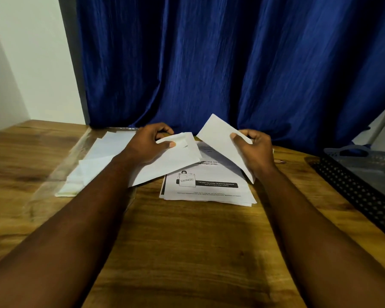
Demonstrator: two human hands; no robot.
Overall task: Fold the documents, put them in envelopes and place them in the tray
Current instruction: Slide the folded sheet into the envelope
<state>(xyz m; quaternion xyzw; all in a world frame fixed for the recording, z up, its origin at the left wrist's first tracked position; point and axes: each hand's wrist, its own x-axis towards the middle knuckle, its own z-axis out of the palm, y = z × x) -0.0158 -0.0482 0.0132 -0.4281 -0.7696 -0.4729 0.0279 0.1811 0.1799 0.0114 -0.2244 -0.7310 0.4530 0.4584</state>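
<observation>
View from a head-worn camera, looking down at two bare forearms that reach across a wooden table toward a stack of printed documents. The stack lies flat at the centre, and every other position here is given from it.

Just above the stack's left half, the left hand grips a white envelope, thumb on top and fingers curled behind its far edge. The envelope is tilted with its near corner dipping over the stack, and its flap end (a paler strip shows there) faces the other hand, probably so the opening is ready to receive paper.

Above the stack's right half, the right hand pinches a blank white folded sheet between thumb and curled fingers. The sheet slants steeply, one corner raised toward the blue curtain behind the stack. The sheet and envelope are near each other but apart, so insertion appears not yet begun.

Left of the stack, a loose pile of spare envelopes rests on clear plastic wrapping, within easy reach of the left hand. Well to the right of the stack sits the dark mesh tray, partly out of frame. What it holds cannot be made out.
</observation>
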